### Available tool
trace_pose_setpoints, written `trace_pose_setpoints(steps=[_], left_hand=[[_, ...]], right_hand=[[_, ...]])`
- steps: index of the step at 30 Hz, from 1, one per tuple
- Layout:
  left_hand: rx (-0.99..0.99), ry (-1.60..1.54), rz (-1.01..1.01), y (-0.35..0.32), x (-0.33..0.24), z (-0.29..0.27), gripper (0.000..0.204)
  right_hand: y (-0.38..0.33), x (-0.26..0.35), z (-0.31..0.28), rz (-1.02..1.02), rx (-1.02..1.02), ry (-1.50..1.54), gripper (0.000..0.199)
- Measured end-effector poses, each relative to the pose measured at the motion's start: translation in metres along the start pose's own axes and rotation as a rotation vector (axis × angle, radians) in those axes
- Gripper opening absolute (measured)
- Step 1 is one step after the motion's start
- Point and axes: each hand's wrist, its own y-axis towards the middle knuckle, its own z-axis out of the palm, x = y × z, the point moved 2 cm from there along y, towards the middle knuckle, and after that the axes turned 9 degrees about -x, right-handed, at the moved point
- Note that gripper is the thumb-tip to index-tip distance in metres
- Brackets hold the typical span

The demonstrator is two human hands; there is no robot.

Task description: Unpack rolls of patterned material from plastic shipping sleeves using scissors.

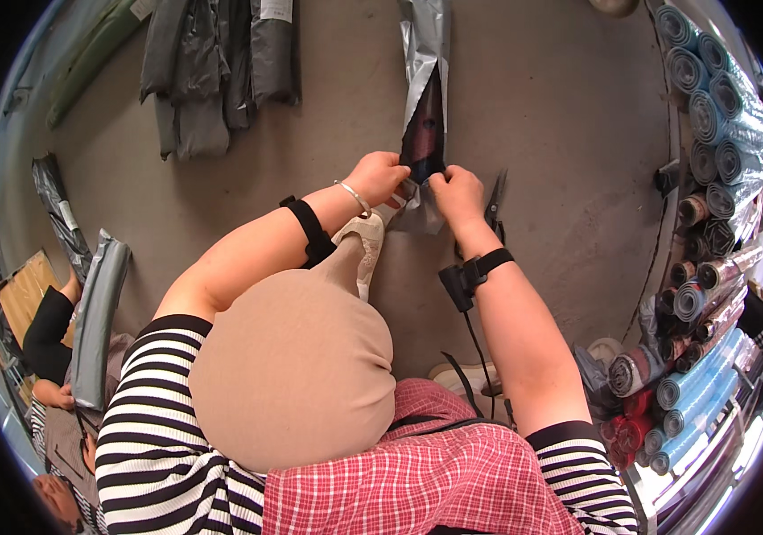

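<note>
A long grey plastic bag (pixel 423 45) lies on the floor ahead of me, its near end parted along the middle. Through the gap a dark, reddish-patterned roll (pixel 428 125) shows. My left hand (pixel 374 178) has its fingers closed on the left edge of the bag's near end. Opposite it, my right hand (pixel 458 194) pinches the right edge, and a loose flap of plastic hangs between them. Dark-handled scissors (pixel 495 203) lie on the floor just right of my right hand.
Several grey-wrapped rolls (pixel 212 71) lie at the far left, a green one (pixel 96 58) beyond them. Blue rolled mats (pixel 707 116) and other rolls are stacked along the right. At the left, another person holds a grey package (pixel 100 321). My bent knee (pixel 296 370) rises below my arms.
</note>
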Motion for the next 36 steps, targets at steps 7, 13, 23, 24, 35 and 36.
trace_pose_setpoints(steps=[7,13,23,24,35,36], left_hand=[[-0.161,-0.206,-0.164,0.001,0.012,-0.013,0.019],[-0.070,-0.178,-0.182,0.003,0.016,-0.026,0.020],[0.034,-0.092,-0.014,0.001,0.014,0.002,0.019],[0.052,-0.074,-0.011,0.002,0.010,0.002,0.019],[0.215,0.004,-0.043,-0.004,0.009,0.008,0.018],[0.241,0.005,-0.030,-0.006,0.008,0.010,0.019]], right_hand=[[0.009,-0.023,-0.014,0.147,-0.116,-0.128,0.033],[0.018,-0.025,-0.006,0.276,0.014,-0.094,0.033],[0.016,0.059,0.023,-0.073,-0.079,0.176,0.027],[0.023,0.057,0.027,-0.022,-0.095,0.126,0.028],[0.028,0.026,0.025,0.333,0.109,-0.004,0.032],[0.028,0.021,0.028,0.354,0.115,0.022,0.031]])
